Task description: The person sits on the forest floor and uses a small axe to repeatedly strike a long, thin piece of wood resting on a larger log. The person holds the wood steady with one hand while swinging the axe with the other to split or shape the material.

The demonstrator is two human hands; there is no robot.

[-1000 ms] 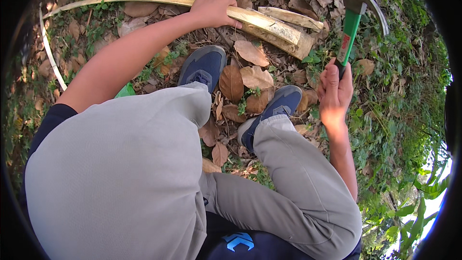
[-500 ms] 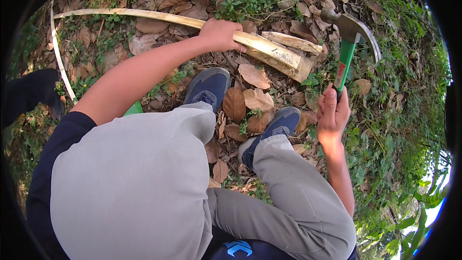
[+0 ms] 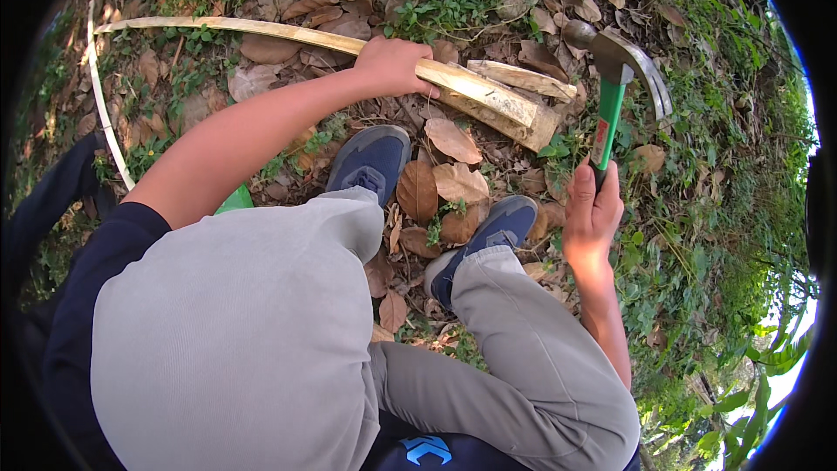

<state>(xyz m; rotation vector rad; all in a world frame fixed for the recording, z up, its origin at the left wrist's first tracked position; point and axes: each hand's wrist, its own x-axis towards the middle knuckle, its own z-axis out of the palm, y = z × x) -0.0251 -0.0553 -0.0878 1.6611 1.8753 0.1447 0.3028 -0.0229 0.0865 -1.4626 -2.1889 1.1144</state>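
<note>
My left hand [image 3: 394,66] is closed over a long, pale wooden strip [image 3: 484,93], which bends away to the far left. The strip's near end lies on a wooden block [image 3: 542,133] on the ground; my hand hides part of both. Just beyond them rests a short split piece of wood [image 3: 525,78]. To the right, my right hand [image 3: 594,216] grips the dark lower end of a claw hammer [image 3: 609,118] with a green handle. The hammer stands upright in the hand, its metal head raised to the right of the wood and apart from it.
Dry leaves [image 3: 453,139] and low green plants [image 3: 689,201] cover the ground. My blue shoes [image 3: 370,160] are close below the wood. Another thin pale strip [image 3: 106,118] slants down at the left, near a dark-clothed limb [image 3: 52,192]. Something green [image 3: 235,200] shows beside my left forearm.
The hammer and my right hand have shifted slightly left. My left hand still grips the strip, and the dark limb at the far left has changed position.
</note>
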